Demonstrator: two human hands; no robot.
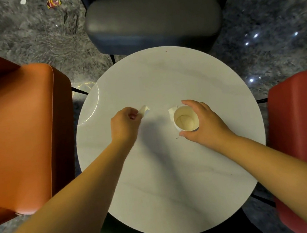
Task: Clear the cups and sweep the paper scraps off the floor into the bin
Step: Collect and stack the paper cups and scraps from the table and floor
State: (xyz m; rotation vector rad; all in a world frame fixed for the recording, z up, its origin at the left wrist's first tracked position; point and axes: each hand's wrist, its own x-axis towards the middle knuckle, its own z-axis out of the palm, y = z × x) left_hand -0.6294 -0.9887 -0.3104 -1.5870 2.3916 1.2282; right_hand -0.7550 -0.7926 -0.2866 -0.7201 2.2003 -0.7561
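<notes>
Right hand (203,121) wraps the cup (185,119) from its right side, thumb near, fingers curling over the far rim; cup stands upright, mouth up, on the table (176,181), a white scrap (171,112) touching its left wall; left hand (124,122) pinches a folded paper bit (144,110) at its fingertips, just off the tabletop, well left of the cup; so the cup sits between both hands, the right one already on it; both forearms reach forward, wrists low; next, I'd guess, the paper goes rightward into the cup; more litter, a wrapper (53,2) and a white fleck (23,1), lies on the floor far beyond the left hand.
</notes>
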